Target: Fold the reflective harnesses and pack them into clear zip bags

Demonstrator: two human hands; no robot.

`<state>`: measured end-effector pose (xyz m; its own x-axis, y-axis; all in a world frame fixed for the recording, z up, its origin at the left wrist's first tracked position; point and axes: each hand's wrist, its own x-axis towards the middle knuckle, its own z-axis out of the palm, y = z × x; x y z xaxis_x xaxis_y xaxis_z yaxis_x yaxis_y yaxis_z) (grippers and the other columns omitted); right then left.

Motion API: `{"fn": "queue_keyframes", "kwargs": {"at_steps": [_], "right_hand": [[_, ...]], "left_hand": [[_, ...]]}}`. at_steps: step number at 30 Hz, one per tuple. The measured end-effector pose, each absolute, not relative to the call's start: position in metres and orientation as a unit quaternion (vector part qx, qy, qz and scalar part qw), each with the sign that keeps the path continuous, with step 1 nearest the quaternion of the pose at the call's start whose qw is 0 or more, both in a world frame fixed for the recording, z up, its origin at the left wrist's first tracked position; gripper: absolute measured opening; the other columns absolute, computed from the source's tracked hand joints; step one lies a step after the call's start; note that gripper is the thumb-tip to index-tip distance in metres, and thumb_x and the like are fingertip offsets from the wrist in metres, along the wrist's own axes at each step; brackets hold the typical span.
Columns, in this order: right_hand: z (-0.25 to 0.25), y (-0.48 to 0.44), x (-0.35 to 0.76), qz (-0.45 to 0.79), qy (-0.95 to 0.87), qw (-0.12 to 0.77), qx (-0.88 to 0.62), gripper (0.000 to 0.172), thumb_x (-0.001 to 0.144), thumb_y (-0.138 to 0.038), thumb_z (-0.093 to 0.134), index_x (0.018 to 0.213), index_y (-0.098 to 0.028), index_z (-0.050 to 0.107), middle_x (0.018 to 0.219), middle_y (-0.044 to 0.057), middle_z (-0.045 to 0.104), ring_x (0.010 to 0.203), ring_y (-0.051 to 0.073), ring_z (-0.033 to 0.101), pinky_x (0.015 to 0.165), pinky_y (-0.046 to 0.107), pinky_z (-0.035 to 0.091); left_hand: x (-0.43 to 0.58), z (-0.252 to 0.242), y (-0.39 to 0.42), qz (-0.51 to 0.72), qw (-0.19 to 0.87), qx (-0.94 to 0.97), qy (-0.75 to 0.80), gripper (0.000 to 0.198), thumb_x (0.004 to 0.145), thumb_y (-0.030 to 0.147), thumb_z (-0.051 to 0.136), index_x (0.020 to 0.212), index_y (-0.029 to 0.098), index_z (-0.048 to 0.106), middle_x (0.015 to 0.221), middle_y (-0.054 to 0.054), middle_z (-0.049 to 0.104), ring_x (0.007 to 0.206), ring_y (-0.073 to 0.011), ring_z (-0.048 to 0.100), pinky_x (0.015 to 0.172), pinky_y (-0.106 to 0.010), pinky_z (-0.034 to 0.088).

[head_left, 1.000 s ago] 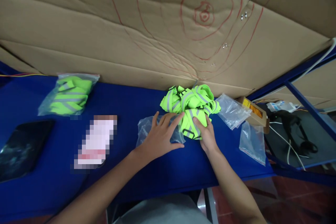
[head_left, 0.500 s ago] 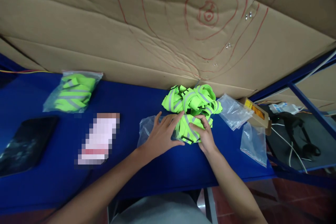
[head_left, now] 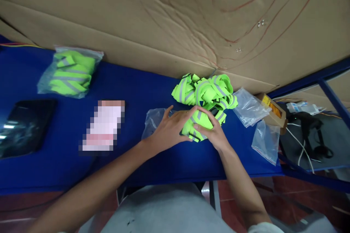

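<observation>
My left hand (head_left: pixel 175 125) and my right hand (head_left: pixel 216 130) close around a folded bundle of neon-yellow reflective straps (head_left: pixel 197 123), one from each side, with fingertips meeting over its top. Grey reflective bands and a dark buckle show on the bundle. Right behind it lies a loose heap of the same straps (head_left: pixel 209 90), almost touching my fingers. A clear plastic bag (head_left: pixel 153 119) lies on the blue table (head_left: pixel 131 87), partly covered by my left hand.
At the left are a bagged strap set (head_left: pixel 72 72), a black glossy object (head_left: pixel 26 127) and a pixelated flat item (head_left: pixel 105 125). On the right are clear bags (head_left: pixel 250 107), an open cardboard box (head_left: pixel 270 111) and a blue metal frame (head_left: pixel 335 96). Cardboard (head_left: pixel 115 25) walls the back.
The head view has shifted, so the table sits higher in the picture. My hands have drawn closer together around the folded straps, the fingertips now meeting.
</observation>
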<state>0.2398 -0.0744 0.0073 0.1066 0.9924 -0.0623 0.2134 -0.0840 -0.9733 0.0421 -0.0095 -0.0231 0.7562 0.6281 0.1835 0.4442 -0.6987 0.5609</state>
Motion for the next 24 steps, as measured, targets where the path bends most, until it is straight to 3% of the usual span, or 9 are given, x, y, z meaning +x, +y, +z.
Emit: {"fn": "queue_keyframes", "kwargs": {"at_steps": [3,9,17,24], "right_hand": [[0.000,-0.074,0.242,0.418,-0.501,0.447,-0.611,0.035,0.080,-0.040,0.082,0.113,-0.031,0.074,0.121,0.001,0.073,0.119,0.027,0.064,0.107,0.041,0.047],[-0.009,-0.068,0.252,0.425,-0.555,0.426,-0.574,0.012,0.078,-0.028,0.080,0.088,-0.026,0.076,0.106,0.002,0.074,0.109,0.025,0.067,0.100,0.039,0.048],[0.002,-0.068,0.256,0.407,-0.654,0.376,-0.515,0.013,0.077,-0.017,0.075,0.087,-0.026,0.077,0.105,0.004,0.072,0.114,0.027,0.064,0.101,0.041,0.046],[-0.009,-0.067,0.244,0.363,-0.590,0.410,-0.593,0.022,0.074,-0.018,0.073,0.095,-0.025,0.073,0.103,0.001,0.069,0.104,0.023,0.064,0.098,0.038,0.047]], "left_hand": [[0.043,-0.020,-0.012,0.174,0.269,0.899,0.299,0.116,0.080,0.047,0.084,0.164,0.033,0.006,0.148,-0.012,0.059,0.138,-0.0308,0.055,0.125,-0.059,0.012],[0.040,-0.017,-0.011,0.154,0.326,0.881,0.306,0.114,0.078,0.042,0.086,0.164,0.032,0.010,0.144,-0.012,0.062,0.136,-0.0307,0.056,0.124,-0.059,0.017],[0.040,-0.022,-0.011,0.161,0.370,0.871,0.281,0.120,0.074,0.043,0.088,0.164,0.032,0.009,0.153,-0.012,0.055,0.140,-0.0308,0.053,0.124,-0.056,0.020],[0.039,-0.028,-0.019,0.151,0.272,0.918,0.244,0.119,0.081,0.042,0.084,0.164,0.031,0.000,0.156,-0.015,0.050,0.143,-0.0304,0.049,0.122,-0.053,0.027]]}}
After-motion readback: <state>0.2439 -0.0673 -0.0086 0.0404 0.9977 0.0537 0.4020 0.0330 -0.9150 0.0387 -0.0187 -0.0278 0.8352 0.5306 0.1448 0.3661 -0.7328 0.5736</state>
